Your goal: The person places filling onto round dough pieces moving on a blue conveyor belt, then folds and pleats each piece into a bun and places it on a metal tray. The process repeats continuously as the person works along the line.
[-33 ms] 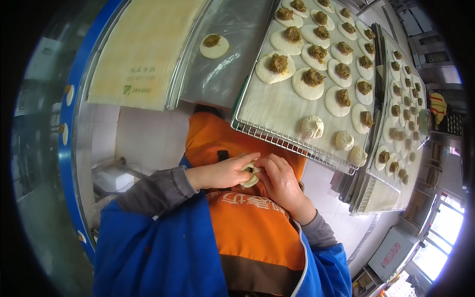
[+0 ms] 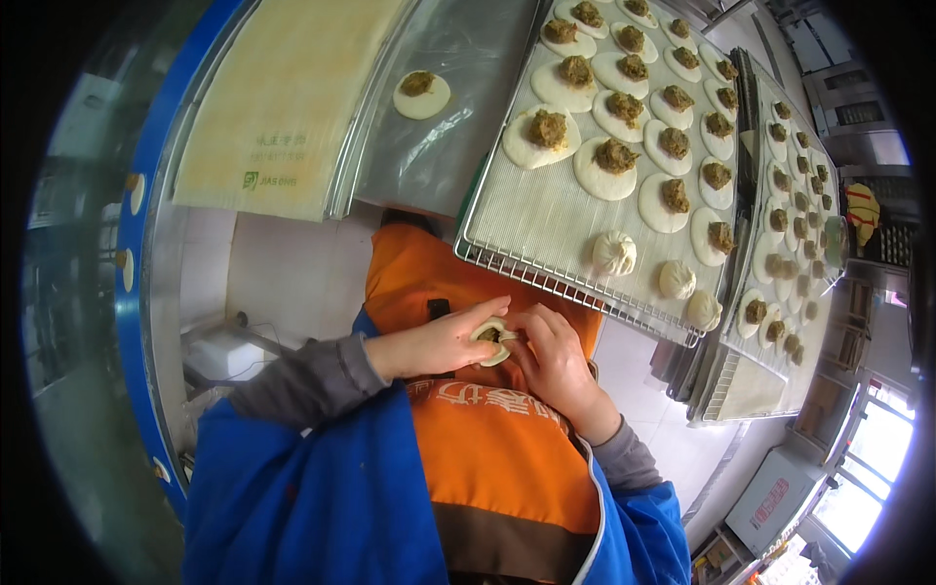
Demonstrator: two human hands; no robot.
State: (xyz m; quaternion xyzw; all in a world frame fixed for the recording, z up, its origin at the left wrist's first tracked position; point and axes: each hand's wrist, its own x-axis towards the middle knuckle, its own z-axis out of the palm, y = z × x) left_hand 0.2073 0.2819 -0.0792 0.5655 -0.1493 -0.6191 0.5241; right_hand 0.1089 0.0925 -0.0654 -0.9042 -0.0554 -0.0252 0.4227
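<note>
Close in front of my orange apron I hold a partly gathered filled bun [image 2: 499, 357], its pale dough rim raised around dark brown filling that still shows through the opening. My left hand [image 2: 436, 343] cups it from the left, thumb over the filling. On the other side, the fingers of my right hand [image 2: 558, 365] pinch the dough edge. Beyond my hands lies a mesh-lined wire tray [image 2: 546, 222]. It carries several flat dough rounds topped with filling [image 2: 605, 168] and three pleated, closed buns [image 2: 614, 254] along its near edge.
At the far left lies a yellowish printed cloth [image 2: 283, 107]. Beside it, a metal surface [image 2: 409, 161] holds one filled dough round [image 2: 422, 95]. Another loaded tray [image 2: 746, 375] stands to the right. A blue-edged conveyor [image 2: 127, 322] curves along the left.
The bun has turned slightly in my hands, and more of its filling shows now. My fingers have shifted only a little; the trays look the same.
</note>
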